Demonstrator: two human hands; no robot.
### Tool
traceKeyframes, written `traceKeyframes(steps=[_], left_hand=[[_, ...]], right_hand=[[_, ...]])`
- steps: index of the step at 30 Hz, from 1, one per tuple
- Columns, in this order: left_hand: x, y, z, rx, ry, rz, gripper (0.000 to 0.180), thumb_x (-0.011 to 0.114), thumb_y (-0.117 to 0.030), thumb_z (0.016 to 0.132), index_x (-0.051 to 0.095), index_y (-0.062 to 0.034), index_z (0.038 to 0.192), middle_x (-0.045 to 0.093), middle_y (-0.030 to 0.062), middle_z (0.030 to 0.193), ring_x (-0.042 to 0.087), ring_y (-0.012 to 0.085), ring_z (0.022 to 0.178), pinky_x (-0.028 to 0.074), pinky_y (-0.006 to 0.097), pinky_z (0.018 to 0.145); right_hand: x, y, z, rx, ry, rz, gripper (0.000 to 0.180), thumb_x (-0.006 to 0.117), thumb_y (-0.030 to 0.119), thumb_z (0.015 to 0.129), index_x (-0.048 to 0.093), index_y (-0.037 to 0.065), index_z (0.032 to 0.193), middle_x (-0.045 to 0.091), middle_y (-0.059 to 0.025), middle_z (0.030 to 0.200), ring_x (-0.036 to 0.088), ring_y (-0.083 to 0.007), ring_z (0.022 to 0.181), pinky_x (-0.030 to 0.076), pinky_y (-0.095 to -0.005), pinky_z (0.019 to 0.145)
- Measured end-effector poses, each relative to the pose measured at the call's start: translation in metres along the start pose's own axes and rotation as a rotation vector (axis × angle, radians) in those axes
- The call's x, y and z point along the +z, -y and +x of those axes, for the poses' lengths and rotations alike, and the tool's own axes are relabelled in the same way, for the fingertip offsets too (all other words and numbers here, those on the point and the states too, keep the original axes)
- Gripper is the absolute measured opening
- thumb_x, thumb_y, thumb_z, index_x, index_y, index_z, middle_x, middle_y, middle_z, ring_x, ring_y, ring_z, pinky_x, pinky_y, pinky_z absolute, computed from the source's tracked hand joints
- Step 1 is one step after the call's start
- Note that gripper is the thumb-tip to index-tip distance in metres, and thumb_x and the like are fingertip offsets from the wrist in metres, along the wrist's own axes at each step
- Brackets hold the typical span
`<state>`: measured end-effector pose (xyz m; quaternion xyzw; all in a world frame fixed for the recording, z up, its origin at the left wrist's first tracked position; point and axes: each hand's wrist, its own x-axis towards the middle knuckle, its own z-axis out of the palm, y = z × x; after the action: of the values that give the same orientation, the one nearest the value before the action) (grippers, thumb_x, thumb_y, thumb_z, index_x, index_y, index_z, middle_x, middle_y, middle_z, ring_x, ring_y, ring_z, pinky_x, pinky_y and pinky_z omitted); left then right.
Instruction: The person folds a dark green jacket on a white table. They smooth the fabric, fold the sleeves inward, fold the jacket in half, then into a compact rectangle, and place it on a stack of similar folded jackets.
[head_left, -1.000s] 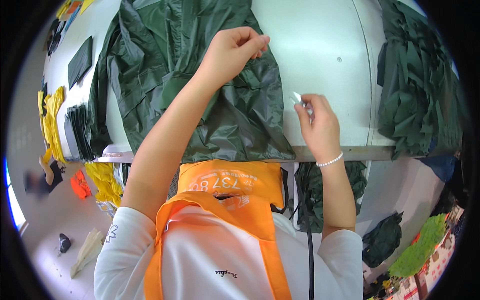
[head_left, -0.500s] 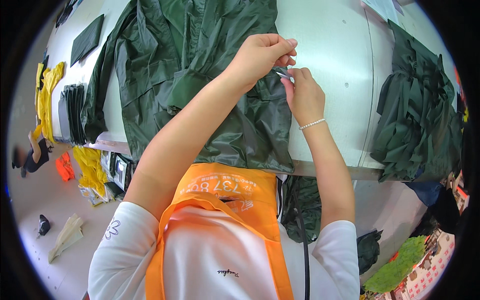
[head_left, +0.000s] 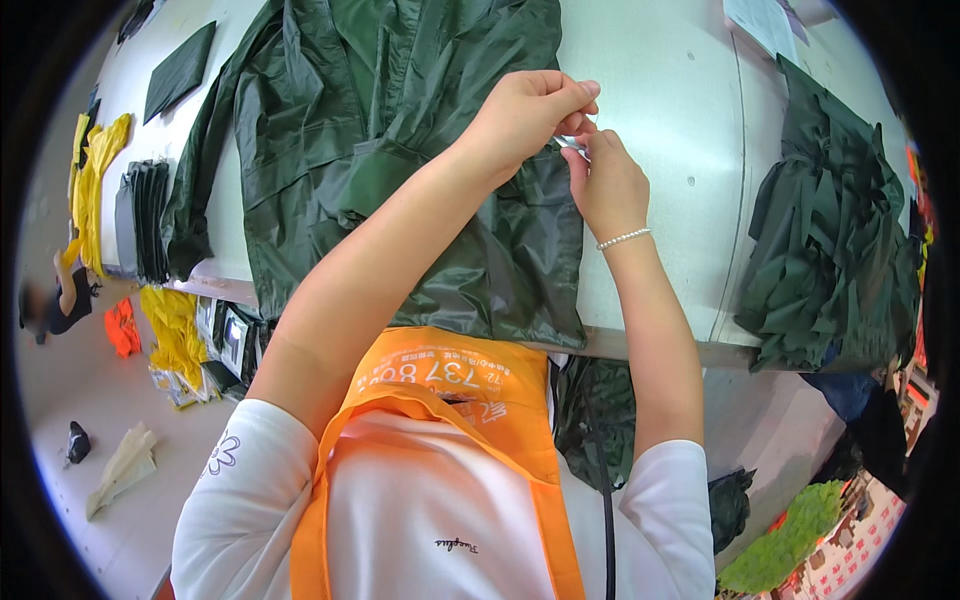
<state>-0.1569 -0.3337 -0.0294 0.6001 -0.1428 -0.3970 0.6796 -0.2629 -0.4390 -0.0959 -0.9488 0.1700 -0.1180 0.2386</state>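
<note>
Over tabletop (head_left: 675,235), right hand (head_left: 616,188) gripping metal tool (head_left: 569,146) has neared left hand (head_left: 522,118), fingers pinched.

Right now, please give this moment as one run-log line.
left hand: pinched, contents unclear; right hand: holds small silvery tool beside left hand; dark green garment: lies on table

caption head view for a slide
Close together near the edge of a dark green garment: left hand pinched, right hand holding a small shiny object.

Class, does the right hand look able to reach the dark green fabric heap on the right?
Probably yes: only pale tabletop separates the right hand from the heap, though that hand holds a small silvery tool.
</note>
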Motion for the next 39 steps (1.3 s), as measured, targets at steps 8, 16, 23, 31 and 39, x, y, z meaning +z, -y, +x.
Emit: traceKeyframes(steps=[8,16,23,31,39], left_hand=[[-0.038,-0.015,-0.079,0.024,0.038,0.436,0.026,0.058,-0.023,0.09,0.056,-0.0038,0.073,0.058,0.0007,0.07,0.055,0.0089,0.071,0.044,0.024,0.069],[-0.177,0.094,-0.344,-0.614,-0.488,0.739,0.032,0.062,-0.021,0.086,0.059,-0.0006,0.061,0.053,0.0004,0.053,0.044,0.0071,0.05,0.035,0.025,0.048],[-0.217,0.207,-0.479,-1.202,-0.125,1.592,0.073,0.074,-0.036,0.072,0.044,-0.016,0.135,0.027,0.0114,0.147,0.017,0.0355,0.138,0.02,0.063,0.103],[-0.209,0.153,-0.384,-1.118,-0.129,1.508,0.045,0.064,-0.052,0.076,0.069,-0.0073,0.079,0.067,0.0125,0.086,0.064,0.0307,0.085,0.05,0.045,0.075],[-0.095,0.026,-0.244,-0.246,-0.173,1.237,0.025,0.066,-0.027,0.082,0.066,-0.0023,0.08,0.064,0.0142,0.078,0.062,0.0294,0.071,0.047,0.037,0.061]], right_hand=[[-0.001,-0.021,-0.007,0.065,-0.008,0.112,0.023,0.064,0.024,0.084,0.061,0.004,0.096,0.062,-0.0106,0.091,0.062,-0.0267,0.074,0.05,-0.0356,0.065],[0.002,-0.067,-0.059,0.52,0.107,0.786,0.031,0.071,0.023,0.082,0.063,-0.002,0.098,0.062,-0.0011,0.081,0.052,-0.0072,0.068,0.044,-0.0211,0.063],[0.011,-0.045,-0.074,0.549,0.143,0.97,0.036,0.076,0.024,0.078,0.061,-0.002,0.098,0.062,-0.0005,0.087,0.052,-0.0062,0.071,0.044,-0.021,0.064],[0.003,-0.011,-0.058,0.431,0.288,-0.013,0.027,0.074,0.025,0.073,0.065,0.003,0.083,0.066,-0.0137,0.076,0.064,-0.0298,0.071,0.05,-0.038,0.065],[0.026,-0.058,-0.082,0.596,0.25,0.683,0.024,0.064,0.021,0.085,0.062,-0.002,0.078,0.062,-0.0076,0.066,0.049,-0.0111,0.051,0.04,-0.0263,0.048]])
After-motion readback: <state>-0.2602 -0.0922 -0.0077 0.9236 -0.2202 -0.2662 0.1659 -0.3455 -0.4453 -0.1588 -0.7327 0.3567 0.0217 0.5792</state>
